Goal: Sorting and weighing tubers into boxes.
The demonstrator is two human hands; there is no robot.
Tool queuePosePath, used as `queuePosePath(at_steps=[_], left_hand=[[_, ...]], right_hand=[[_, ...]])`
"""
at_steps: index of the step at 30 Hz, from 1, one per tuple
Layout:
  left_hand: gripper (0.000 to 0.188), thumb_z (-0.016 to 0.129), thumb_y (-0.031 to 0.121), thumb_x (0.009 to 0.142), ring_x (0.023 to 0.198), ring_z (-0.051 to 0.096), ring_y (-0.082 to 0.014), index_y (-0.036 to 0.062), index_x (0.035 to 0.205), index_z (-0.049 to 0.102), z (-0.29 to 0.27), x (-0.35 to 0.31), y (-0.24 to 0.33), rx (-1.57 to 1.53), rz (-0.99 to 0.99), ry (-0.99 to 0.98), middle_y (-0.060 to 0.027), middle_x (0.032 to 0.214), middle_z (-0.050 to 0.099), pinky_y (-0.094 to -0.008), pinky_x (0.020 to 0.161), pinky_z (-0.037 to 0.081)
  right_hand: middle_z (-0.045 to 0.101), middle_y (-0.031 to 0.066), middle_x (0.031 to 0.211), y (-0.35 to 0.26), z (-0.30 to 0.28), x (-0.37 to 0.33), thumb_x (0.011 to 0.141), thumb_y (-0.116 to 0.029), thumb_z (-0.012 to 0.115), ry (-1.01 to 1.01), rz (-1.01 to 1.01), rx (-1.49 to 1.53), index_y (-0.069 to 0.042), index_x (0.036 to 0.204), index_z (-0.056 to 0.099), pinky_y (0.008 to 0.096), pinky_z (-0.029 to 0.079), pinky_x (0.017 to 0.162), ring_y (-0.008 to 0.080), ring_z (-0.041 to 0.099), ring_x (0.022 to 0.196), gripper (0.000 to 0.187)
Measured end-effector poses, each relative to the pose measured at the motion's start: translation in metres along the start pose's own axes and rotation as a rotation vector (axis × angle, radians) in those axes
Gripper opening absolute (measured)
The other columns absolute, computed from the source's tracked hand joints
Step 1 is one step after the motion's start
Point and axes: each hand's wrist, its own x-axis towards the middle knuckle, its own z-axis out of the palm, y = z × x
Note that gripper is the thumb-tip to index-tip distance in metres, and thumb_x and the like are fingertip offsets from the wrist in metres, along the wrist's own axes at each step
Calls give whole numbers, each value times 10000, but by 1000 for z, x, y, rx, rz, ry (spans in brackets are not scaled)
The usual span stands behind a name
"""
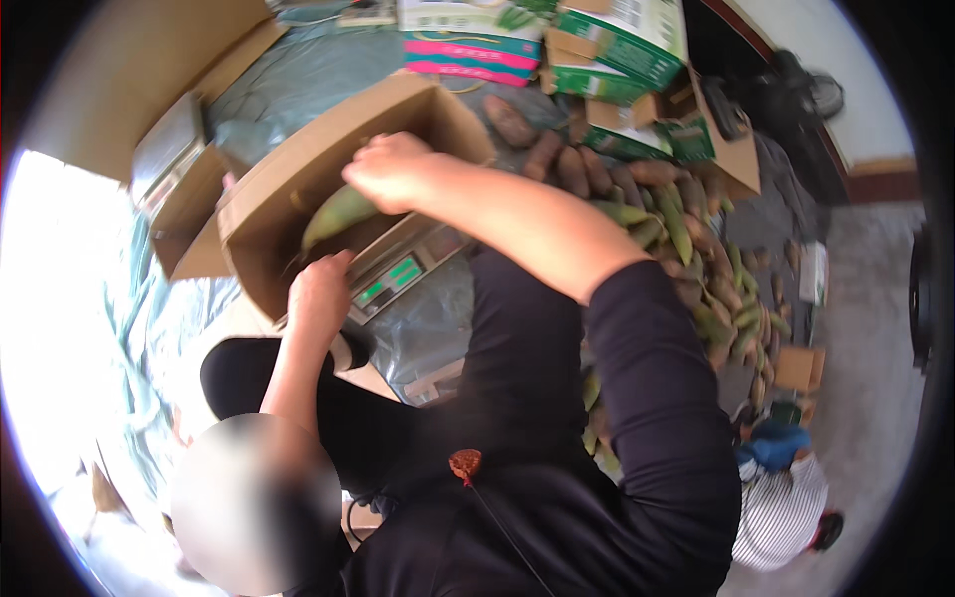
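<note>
An ear of corn in its green husk (pixel 338 216) lies slantwise inside an open cardboard box (pixel 298 179) in front of me. My right hand (pixel 391 173) is closed around the corn's upper right end. At the box's near left edge is my left hand (pixel 318 291), its fingers curled in beside the corn's lower end. What those fingers hold, if anything, is hidden. Against the box's near side sits a scale with a lit green display (pixel 390 280). The box's inner floor is mostly hidden by my hands and the corn.
To the right spreads a pile of green-husked corn (pixel 741 318) and brownish tubers (pixel 572 171). Green and white cartons (pixel 622 55) stand at the back, beside a pink and white carton (pixel 473 50). A person in a striped top (pixel 781 512) is at the lower right.
</note>
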Motion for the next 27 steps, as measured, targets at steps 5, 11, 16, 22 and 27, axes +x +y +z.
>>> queuePosePath(at_steps=[5,11,16,22,27], left_hand=[[277,577,90,835,920,617,-367,93,1109,617,-8,1,7,-28,-12,-15,-190,952,651,-456,790,494],[292,579,69,813,929,607,-386,68,1102,620,-13,2,9,-97,-25,-27,-214,947,642,-457,793,486],[304,588,85,809,932,606,-396,65,1112,616,-10,1,5,-107,-8,7,-228,947,642,-455,797,481],[316,581,77,820,921,614,-391,60,1135,606,-10,3,9,-123,-14,-24,-225,954,646,-438,788,481],[301,564,60,828,899,629,-368,32,1125,601,-4,4,7,-192,12,-6,-211,934,654,-400,793,479]], right_hand=[[690,62,1055,-10,34,35,806,-187,605,160,178,81,-138,946,718,393,514,792,256,630,1033,186],[687,91,986,9,-24,0,747,-290,712,23,165,295,-144,1080,643,411,523,773,274,650,938,370],[648,151,1127,79,-42,-102,808,-278,651,296,300,605,-121,1225,573,380,510,823,286,642,988,452],[684,129,925,137,64,-265,786,-236,688,392,742,551,-66,1133,599,370,506,761,267,655,879,397],[664,149,992,99,181,-372,760,-235,677,150,1121,668,-80,1153,601,399,498,821,321,629,943,429]])
